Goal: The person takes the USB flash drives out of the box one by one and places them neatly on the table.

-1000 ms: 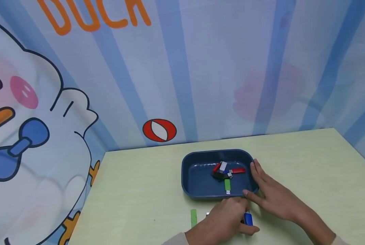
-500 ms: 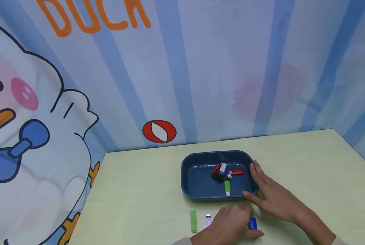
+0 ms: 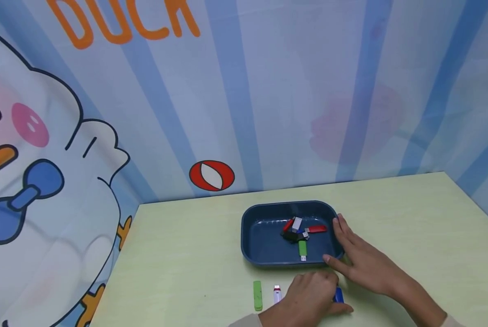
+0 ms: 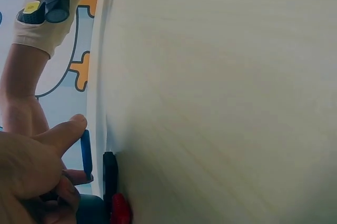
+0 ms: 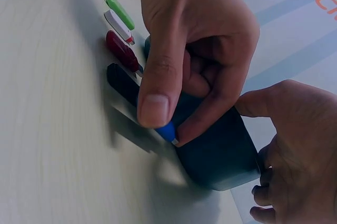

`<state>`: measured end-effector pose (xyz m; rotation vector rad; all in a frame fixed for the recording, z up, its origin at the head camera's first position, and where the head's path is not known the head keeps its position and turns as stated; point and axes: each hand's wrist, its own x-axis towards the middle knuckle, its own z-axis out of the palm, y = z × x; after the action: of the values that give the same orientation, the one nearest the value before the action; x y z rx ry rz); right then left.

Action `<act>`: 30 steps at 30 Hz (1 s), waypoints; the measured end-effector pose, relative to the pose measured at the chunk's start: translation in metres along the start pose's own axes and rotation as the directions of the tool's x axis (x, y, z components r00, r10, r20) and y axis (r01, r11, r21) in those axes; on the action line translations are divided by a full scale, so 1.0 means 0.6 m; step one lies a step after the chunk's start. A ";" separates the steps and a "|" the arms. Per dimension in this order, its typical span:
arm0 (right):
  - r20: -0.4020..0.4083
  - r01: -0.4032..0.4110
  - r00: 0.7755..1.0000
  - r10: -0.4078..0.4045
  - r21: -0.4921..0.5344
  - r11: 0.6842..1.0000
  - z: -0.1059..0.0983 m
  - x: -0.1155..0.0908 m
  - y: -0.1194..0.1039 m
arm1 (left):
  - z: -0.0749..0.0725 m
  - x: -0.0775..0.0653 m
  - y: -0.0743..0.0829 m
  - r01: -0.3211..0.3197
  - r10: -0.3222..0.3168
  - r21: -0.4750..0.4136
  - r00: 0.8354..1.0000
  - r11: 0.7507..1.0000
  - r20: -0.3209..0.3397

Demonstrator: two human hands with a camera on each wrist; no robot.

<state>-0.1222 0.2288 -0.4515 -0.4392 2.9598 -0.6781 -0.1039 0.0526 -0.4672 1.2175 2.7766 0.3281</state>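
My left hand [image 3: 307, 295] pinches a blue USB stick [image 3: 339, 295] between thumb and finger, just in front of the dark blue tray's right corner. In the right wrist view, the silver tip of the blue stick [image 5: 168, 132] shows near the index finger. My right hand [image 3: 366, 261] rests against the tray [image 3: 264, 261], thumb at the front rim and fingers along the right side. Left of the left hand lie a green stick [image 3: 257, 295] and a white one [image 3: 277, 294]. A dark red stick [image 5: 121, 49] and a black one [image 5: 122, 83] continue the row, hidden from the head view.
Inside the tray lie several USB sticks, among them a green one [image 3: 303, 250], a red one [image 3: 317, 229] and a black one [image 3: 291, 236]. A pale wooden table [image 3: 186, 254] carries everything. A printed duck backdrop [image 3: 211, 109] stands behind it.
My left hand has shifted slightly right and toward me with the blue USB stick, uncovering more of the green and white ones. My right hand stays at the tray.
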 end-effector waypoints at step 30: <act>0.001 -0.019 1.000 0.019 -0.002 1.000 0.003 0.000 0.001 | 0.015 0.017 0.009 0.056 -0.058 0.031 0.995 0.998 0.078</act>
<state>-0.1221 0.2284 -0.4530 -0.4117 2.9602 -0.6721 -0.1054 0.0653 -0.4745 1.1290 2.7515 0.2312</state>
